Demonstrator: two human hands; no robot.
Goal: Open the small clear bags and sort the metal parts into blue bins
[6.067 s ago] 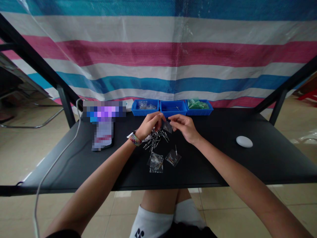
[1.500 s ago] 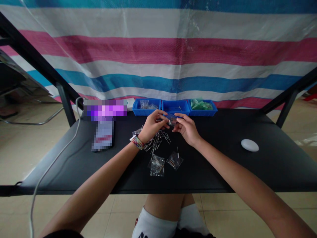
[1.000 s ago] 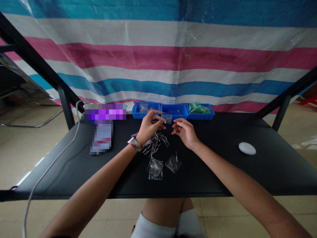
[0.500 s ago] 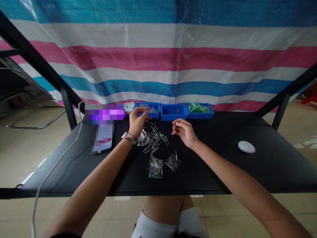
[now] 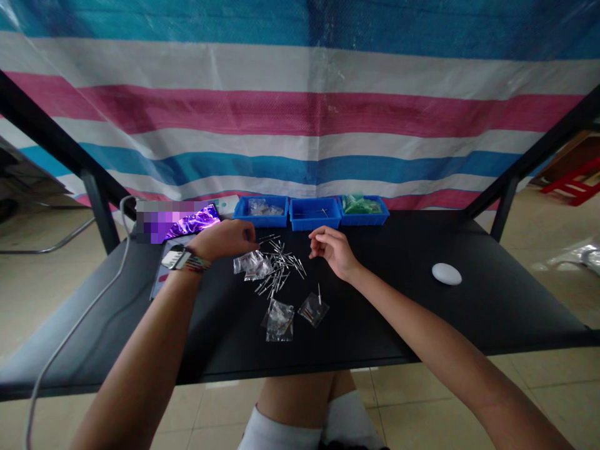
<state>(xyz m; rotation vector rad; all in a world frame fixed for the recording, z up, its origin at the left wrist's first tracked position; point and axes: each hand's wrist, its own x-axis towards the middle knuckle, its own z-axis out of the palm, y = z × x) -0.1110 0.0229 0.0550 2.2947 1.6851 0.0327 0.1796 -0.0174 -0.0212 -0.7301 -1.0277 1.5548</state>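
Note:
My left hand is closed in a pinch, its fingertips low at the left edge of a loose pile of thin metal pins. Whatever it holds, if anything, I cannot make out. Just below those fingertips lie small clear plastic bags. To the right of the pile, my right hand hovers with its fingers curled in; their contents are hidden. Closer to me are a clear bag with metal pieces and another small bag, with a single pin at its upper edge.
Three blue bins stand along the back: a left bin with clear bags, a middle bin with a few pins, and a right bin with green bags. A white oval object lies right. A phone and cable are left.
My left hand has moved from over the left bin down and left to the pile's edge. My right hand keeps its curled pose. The whole view has shifted slightly.

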